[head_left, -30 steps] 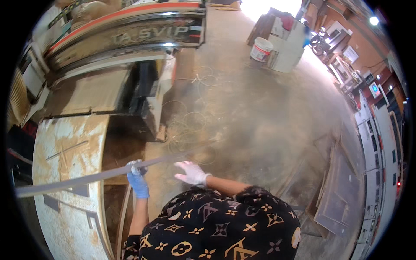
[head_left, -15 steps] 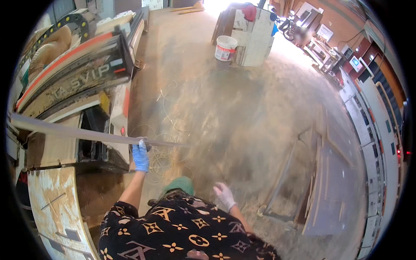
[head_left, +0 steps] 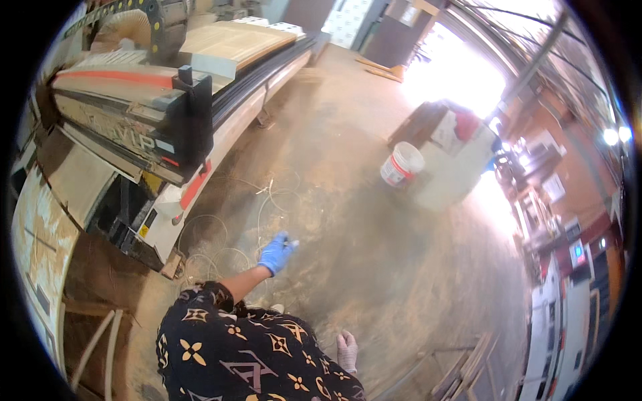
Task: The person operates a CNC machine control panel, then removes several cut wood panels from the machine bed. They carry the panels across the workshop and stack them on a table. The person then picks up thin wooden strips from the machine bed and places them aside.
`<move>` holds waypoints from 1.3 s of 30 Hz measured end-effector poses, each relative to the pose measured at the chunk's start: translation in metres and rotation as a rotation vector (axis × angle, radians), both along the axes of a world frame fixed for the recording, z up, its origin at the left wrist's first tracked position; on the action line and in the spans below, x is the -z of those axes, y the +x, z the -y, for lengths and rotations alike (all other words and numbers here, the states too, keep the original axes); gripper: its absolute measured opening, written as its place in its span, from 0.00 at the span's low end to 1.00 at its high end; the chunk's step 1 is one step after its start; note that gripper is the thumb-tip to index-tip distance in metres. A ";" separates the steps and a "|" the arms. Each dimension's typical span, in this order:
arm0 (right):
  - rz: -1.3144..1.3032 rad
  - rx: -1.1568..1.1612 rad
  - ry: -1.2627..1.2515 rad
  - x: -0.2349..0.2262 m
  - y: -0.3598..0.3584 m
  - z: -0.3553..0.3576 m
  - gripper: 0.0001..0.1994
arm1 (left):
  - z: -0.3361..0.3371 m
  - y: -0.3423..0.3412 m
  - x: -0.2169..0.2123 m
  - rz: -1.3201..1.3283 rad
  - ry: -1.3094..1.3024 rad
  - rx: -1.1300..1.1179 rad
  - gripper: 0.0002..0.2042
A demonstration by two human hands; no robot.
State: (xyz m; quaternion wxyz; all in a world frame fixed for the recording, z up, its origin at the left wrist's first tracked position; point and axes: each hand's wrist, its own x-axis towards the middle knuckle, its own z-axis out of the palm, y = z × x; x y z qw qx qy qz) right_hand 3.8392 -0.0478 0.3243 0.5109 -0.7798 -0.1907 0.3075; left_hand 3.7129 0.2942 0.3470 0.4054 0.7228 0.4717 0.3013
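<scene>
Head view: the blue-gloved left hand (head_left: pixel 276 252) hangs loosely curled, empty, over thin wire loops (head_left: pixel 221 250) on the dusty floor; the right hand (head_left: pixel 346 349) hangs empty. Wire looks light, springy, best gripped mid-coil.

Machine (head_left: pixel 140 127) left, bucket (head_left: pixel 401 164) far right on floor (head_left: pixel 374 267).

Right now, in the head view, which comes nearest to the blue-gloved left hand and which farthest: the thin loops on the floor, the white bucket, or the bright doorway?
From the left hand:
1. Thin loops on the dusty floor, just to its left, beside the big machine.
2. White bucket, up and to the right, next to a pale block.
3. Bright doorway, at the far top, beyond the bucket.
</scene>
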 end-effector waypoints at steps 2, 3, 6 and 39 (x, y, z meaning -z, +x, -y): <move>-0.049 -0.006 0.102 0.015 0.065 -0.022 0.18 | -0.013 0.048 -0.049 0.002 -0.127 0.114 0.20; -0.071 0.019 0.135 0.000 0.084 -0.045 0.18 | -0.023 0.072 -0.049 0.020 -0.102 0.125 0.20; -0.185 0.093 0.257 -0.035 0.144 -0.097 0.17 | -0.052 0.148 -0.033 0.059 0.052 0.161 0.19; 0.082 -0.077 0.784 -0.269 0.893 -0.780 0.09 | -0.514 0.591 0.094 -0.026 -0.672 -0.041 0.28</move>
